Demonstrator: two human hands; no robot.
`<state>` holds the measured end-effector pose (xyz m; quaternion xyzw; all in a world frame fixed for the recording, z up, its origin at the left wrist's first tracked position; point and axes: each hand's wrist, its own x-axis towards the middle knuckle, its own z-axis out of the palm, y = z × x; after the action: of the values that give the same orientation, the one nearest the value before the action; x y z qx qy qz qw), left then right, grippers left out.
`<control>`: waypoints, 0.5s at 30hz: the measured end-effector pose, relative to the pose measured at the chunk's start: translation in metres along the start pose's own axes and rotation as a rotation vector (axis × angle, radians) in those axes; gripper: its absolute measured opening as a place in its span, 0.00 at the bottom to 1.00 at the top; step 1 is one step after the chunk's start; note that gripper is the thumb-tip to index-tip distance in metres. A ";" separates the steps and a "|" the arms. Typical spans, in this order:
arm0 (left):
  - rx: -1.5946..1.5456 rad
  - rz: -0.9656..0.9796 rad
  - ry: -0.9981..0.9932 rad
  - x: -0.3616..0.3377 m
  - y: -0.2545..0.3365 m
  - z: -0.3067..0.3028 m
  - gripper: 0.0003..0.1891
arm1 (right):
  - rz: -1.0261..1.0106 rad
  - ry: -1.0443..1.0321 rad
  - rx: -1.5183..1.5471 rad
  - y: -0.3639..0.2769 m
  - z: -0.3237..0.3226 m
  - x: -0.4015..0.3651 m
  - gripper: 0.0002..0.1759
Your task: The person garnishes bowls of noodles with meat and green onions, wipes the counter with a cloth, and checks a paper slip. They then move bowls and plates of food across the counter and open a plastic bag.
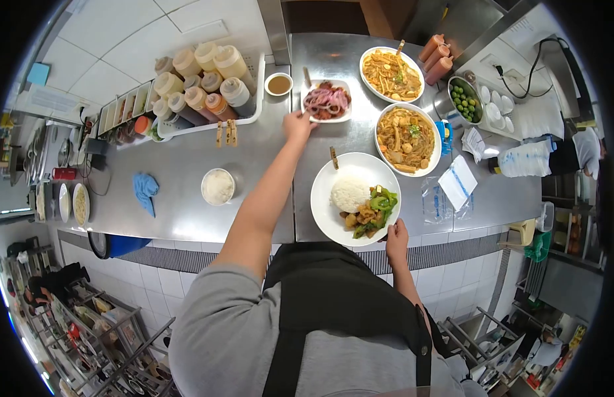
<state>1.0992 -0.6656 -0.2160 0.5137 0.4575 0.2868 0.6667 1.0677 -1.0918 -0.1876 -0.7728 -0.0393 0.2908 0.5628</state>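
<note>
At the back of the steel counter, my left hand [298, 126] grips the near left corner of a small square white dish [346, 117], its fingers closed at the rim. Dark pieces of food topped with sliced red onion [327, 100] fill that dish. Close to my body, my right hand [397, 241] pinches the right rim of a round white plate [323, 212]. On the plate are a mound of rice [350, 194] and a stir-fry with green vegetables [373, 212]. A clothespin [334, 157] is clipped on its far rim.
Two noodle plates [391, 74] [407, 139] stand right of the dish. A bowl of rice [218, 186], a sauce cup [279, 84] and a blue cloth [145, 192] are on the left. Squeeze bottles [233, 65] crowd a white basket [260, 99]. A pot of green citrus [466, 99] stands at right.
</note>
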 end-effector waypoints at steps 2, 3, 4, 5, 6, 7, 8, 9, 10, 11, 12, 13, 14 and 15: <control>0.041 0.007 0.043 0.029 0.016 0.019 0.15 | 0.018 -0.023 0.007 -0.012 0.008 0.007 0.05; 0.108 0.025 0.023 0.045 0.020 0.024 0.15 | 0.010 -0.041 -0.076 -0.011 0.011 0.011 0.04; 0.173 0.042 0.003 0.059 0.024 0.028 0.14 | 0.019 -0.062 -0.077 -0.011 0.012 0.015 0.05; 0.115 0.041 -0.011 0.073 0.023 0.030 0.15 | 0.031 -0.083 -0.079 -0.021 0.018 0.015 0.05; 0.058 0.037 -0.024 0.087 0.021 0.030 0.16 | 0.045 -0.105 -0.082 -0.027 0.023 0.016 0.05; 0.004 0.002 -0.078 0.100 0.018 0.029 0.17 | 0.043 -0.125 -0.089 -0.026 0.027 0.020 0.07; -0.003 -0.017 -0.130 0.097 0.021 0.026 0.17 | 0.041 -0.142 -0.073 -0.028 0.032 0.022 0.07; -0.007 -0.038 -0.180 0.087 0.031 0.021 0.17 | 0.042 -0.160 -0.056 -0.031 0.037 0.023 0.07; -0.012 -0.058 -0.229 0.077 0.042 0.016 0.17 | 0.042 -0.180 -0.039 -0.034 0.041 0.024 0.08; 0.079 0.009 -0.232 0.049 0.059 0.008 0.17 | 0.054 -0.199 -0.047 -0.035 0.043 0.025 0.09; 0.093 0.117 -0.271 0.029 0.064 -0.006 0.16 | 0.047 -0.201 -0.039 -0.035 0.046 0.027 0.09; 0.109 0.223 -0.308 0.008 0.068 -0.025 0.15 | 0.043 -0.204 -0.032 -0.033 0.048 0.029 0.10; 0.084 0.270 -0.278 -0.025 0.075 -0.045 0.14 | 0.039 -0.210 -0.026 -0.032 0.050 0.031 0.10; 0.059 0.318 -0.243 -0.060 0.080 -0.068 0.13 | 0.046 -0.226 -0.028 -0.034 0.051 0.034 0.11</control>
<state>1.0198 -0.6631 -0.1250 0.6295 0.2949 0.3110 0.6481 1.0796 -1.0231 -0.1808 -0.7435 -0.0887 0.3883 0.5372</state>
